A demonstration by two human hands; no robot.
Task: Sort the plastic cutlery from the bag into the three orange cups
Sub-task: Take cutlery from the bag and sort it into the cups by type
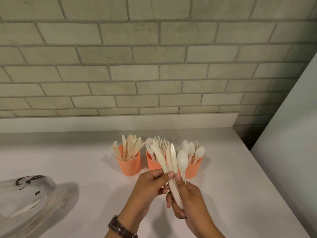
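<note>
Knives and one spoon: bundle gripped by left hand and right hand, both curled round the handles. Three orange cups at 12 o'clock on table; bag at 9 o'clock

Three orange dimple-textured cups, cream cutlery, white counter, grey-green brick wall.

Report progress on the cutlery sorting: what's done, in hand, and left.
Done: three textured orange plastic cups hold sorted pieces, knives in the left cup, forks in the middle cup, spoons in the right cup. In hand: the left hand and right hand both grip a bundle of cream plastic knives with one white plastic spoon. Left: that bundle, plus a few pieces visible inside the clear plastic bag.
</note>
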